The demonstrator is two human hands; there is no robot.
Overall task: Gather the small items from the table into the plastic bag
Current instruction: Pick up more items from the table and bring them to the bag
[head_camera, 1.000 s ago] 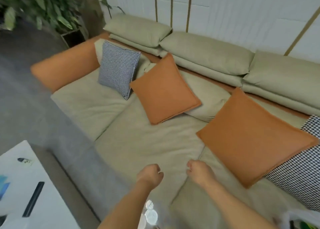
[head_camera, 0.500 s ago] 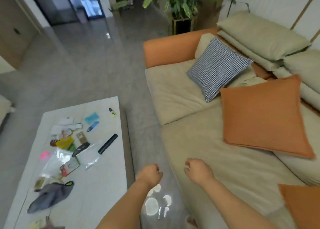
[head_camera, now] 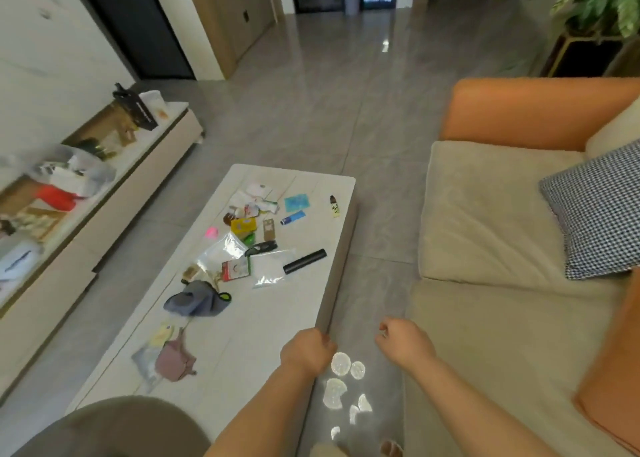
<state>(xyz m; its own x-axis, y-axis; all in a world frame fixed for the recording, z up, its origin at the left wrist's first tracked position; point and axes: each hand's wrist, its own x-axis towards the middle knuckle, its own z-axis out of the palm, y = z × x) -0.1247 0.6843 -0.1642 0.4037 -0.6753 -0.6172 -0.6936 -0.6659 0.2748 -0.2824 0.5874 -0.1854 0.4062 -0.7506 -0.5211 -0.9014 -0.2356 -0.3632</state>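
Note:
A long white table [head_camera: 263, 321] carries several small items: a clear plastic bag [head_camera: 270, 269], a black tube [head_camera: 304, 261], a red-and-white card [head_camera: 235, 269], a yellow packet [head_camera: 244, 224], a blue tube [head_camera: 292, 217], a grey pouch [head_camera: 195, 302] and a mauve pouch [head_camera: 175, 358]. My left hand [head_camera: 308, 351] hovers as a curled fist over the table's near right edge, holding nothing. My right hand [head_camera: 403, 344] hangs curled above the floor between table and sofa, also holding nothing.
A beige sofa [head_camera: 485, 214] with an orange arm and a checked cushion [head_camera: 602, 210] lies to the right. A low cabinet [head_camera: 114, 186] cluttered with things runs along the left wall. Grey tiled floor [head_camera: 329, 110] stretches beyond the table, with a potted plant [head_camera: 595, 13] at top right.
The view has swung left from the sofa cushions to the table and room. Both hands keep the same curled pose in front of me.

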